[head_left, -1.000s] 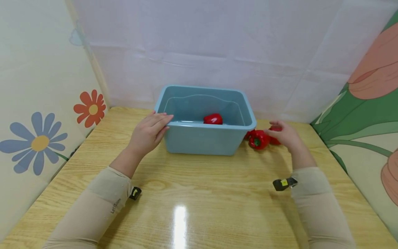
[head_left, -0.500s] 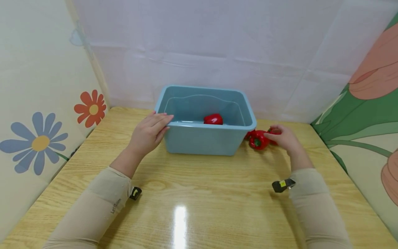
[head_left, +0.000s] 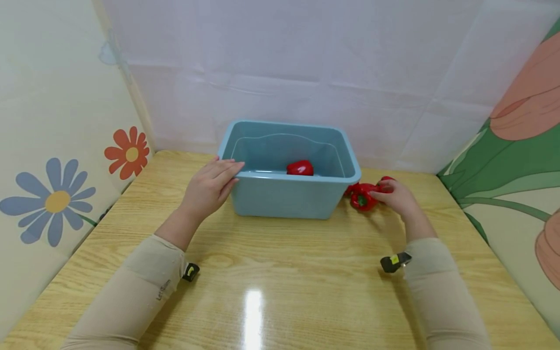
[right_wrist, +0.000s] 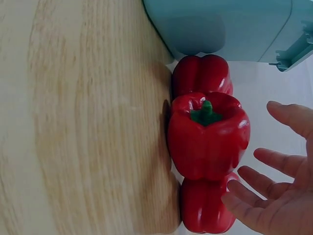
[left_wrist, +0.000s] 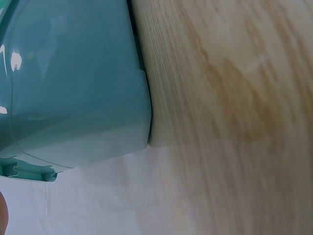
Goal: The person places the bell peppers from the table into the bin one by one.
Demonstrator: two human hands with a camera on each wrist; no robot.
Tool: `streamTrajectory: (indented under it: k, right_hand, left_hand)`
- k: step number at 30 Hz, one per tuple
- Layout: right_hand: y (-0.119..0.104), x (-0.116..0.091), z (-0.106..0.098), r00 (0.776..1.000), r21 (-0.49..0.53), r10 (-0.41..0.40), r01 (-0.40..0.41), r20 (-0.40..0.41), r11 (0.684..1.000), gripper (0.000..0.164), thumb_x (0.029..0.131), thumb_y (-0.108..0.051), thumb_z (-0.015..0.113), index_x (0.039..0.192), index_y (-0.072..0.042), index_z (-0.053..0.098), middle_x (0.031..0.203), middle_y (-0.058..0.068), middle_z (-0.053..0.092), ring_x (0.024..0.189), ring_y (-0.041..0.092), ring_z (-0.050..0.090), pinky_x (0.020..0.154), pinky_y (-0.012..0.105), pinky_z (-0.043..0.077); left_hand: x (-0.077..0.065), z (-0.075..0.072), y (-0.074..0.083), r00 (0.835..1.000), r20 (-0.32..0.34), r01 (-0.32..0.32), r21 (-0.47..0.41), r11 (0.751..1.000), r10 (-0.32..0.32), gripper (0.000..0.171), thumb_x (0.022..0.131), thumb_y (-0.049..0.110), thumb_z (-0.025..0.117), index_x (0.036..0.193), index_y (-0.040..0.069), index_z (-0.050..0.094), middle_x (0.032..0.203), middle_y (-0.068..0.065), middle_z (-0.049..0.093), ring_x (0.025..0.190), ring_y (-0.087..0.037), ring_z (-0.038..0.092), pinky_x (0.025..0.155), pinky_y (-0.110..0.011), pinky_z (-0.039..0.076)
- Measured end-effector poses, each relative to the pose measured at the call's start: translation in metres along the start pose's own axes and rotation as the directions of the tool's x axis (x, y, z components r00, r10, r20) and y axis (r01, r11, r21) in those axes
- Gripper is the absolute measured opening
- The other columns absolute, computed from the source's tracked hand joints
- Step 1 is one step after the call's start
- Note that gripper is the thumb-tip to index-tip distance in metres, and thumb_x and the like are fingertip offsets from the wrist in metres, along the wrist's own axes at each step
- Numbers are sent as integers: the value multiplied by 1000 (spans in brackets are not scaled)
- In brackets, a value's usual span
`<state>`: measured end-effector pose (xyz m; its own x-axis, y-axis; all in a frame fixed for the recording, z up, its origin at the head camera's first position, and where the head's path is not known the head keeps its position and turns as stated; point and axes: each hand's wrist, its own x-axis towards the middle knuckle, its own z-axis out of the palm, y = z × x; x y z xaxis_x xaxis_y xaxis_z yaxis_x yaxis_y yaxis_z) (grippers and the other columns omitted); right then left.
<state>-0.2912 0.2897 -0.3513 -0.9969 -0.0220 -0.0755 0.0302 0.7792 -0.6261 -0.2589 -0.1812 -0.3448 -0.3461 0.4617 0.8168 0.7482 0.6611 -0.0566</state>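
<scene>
A light blue plastic bin (head_left: pixel 280 199) stands on the wooden table, one red bell pepper (head_left: pixel 300 168) lying inside it. My left hand (head_left: pixel 210 187) rests on the bin's front left rim with extended fingers. Right of the bin, several red bell peppers sit close together. The middle pepper (right_wrist: pixel 209 142) shows a green stem; another pepper (right_wrist: pixel 200 73) lies by the bin wall, and a third pepper (right_wrist: pixel 205 205) is on the other side. Over this far pepper my right hand (head_left: pixel 400 199) reaches with loosely spread fingers, fingertips right at its surface in the right wrist view.
The table (head_left: pixel 288 272) is pale wood grain. A white sheet (head_left: pixel 306 63) hangs behind the bin. Flower-printed panels (head_left: pixel 57 116) flank the table on the left and right. Each forearm carries a small black wrist camera (head_left: pixel 393 262).
My right hand has come down and slightly left over the peppers, its fingers lower around the far one. The left hand, the bin and the pepper inside have stayed put.
</scene>
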Motion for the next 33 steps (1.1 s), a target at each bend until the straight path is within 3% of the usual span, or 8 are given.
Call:
streamTrajectory:
  k: [12, 33]
  right_hand:
    - [5, 1, 5, 999, 14, -29, 29, -24, 999, 68, 85, -44, 61, 129, 4, 43, 127, 28, 46, 117, 41, 42, 98, 51, 35]
    - [2, 2, 13, 999, 29, 45, -45, -19, 999, 66, 84, -37, 63, 132, 3, 41, 130, 26, 44, 118, 40, 40, 99, 51, 35]
  left_hand:
    - [0, 0, 0, 1000, -4, -6, -4, 1000, 6, 42, 82, 11, 65, 124, 7, 58, 118, -9, 61, 111, -27, 55, 103, -46, 36]
    - [-1, 2, -1, 1000, -28, -8, -9, 1000, 8, 36, 84, 14, 64, 119, 4, 61, 116, -9, 62, 110, -27, 56, 102, -46, 36]
